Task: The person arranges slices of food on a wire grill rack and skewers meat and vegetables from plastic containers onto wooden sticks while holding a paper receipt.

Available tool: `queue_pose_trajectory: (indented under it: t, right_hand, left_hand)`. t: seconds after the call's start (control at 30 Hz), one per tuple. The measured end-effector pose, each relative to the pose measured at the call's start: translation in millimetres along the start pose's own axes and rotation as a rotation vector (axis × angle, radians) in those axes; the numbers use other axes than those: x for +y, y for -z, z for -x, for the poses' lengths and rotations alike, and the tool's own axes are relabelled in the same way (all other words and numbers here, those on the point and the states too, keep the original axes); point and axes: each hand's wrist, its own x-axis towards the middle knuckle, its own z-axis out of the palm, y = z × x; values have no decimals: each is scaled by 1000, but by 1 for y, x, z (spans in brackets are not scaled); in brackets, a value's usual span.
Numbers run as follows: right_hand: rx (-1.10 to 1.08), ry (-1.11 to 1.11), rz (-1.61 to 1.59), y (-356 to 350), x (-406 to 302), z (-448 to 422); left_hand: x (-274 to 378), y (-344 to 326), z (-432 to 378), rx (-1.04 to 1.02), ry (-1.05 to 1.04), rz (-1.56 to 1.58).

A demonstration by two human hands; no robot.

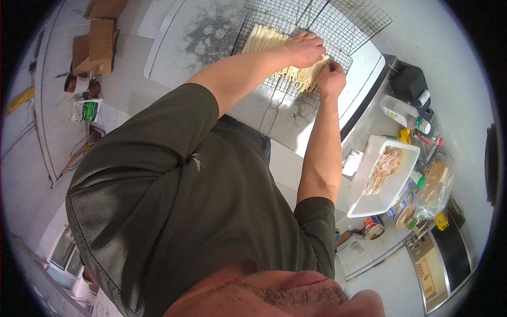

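Observation:
A wire grill basket (273,84) lies on the white table, its hinged lid (362,23) folded back towards the top right. Pale, thin stick-like strips (261,37) lie side by side in it; I cannot tell exactly what they are. My left hand (307,49) rests over the row with its fingers bent, hiding what lies beneath. Close beside it, my right hand (332,77) pinches at the strips' right end with thumb and finger. The basket's long wire handle (272,115) points back towards my body.
A white plastic bin (356,198) holding skewers stands to the right, near plastic bottles (400,113), a black container (410,83) and bagged thin sticks (433,186). Cardboard boxes (99,45) are on the left. Dark smudges mark the table (170,59).

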Motion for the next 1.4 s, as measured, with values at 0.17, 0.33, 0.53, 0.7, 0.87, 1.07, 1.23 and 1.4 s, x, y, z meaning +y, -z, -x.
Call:
queue_pose_trajectory:
  t: [0.17, 0.33, 0.53, 0.7, 0.87, 1.07, 1.23, 1.4]
  right_hand:
    - [4, 164, 20, 1, 4, 11]
    - [-57, 533, 283, -5, -15, 33]
    - [-274, 561, 478, -32, -19, 38]
    - [-290, 540, 523, -33, -17, 39]
    - [-312, 526, 242, -22, -22, 29]
    - [-106, 472, -38, -9, -17, 36]
    - [-56, 299, 62, -5, -3, 57]
    - [51, 72, -39, 7, -7, 36]
  left_hand:
    - [-16, 7, -6, 59, -12, 142]
    - [-53, 50, 39, 232, -60, 117]
    - [-57, 30, 101, 0, 112, -234]
    - [-58, 28, 99, 11, 120, -200]
    - [-79, 42, 101, 353, 304, 471]
    - [-87, 55, 134, 228, 614, 614]
    - [-63, 44, 148, 364, 436, 563]
    - [-59, 56, 141, 250, 636, 545]
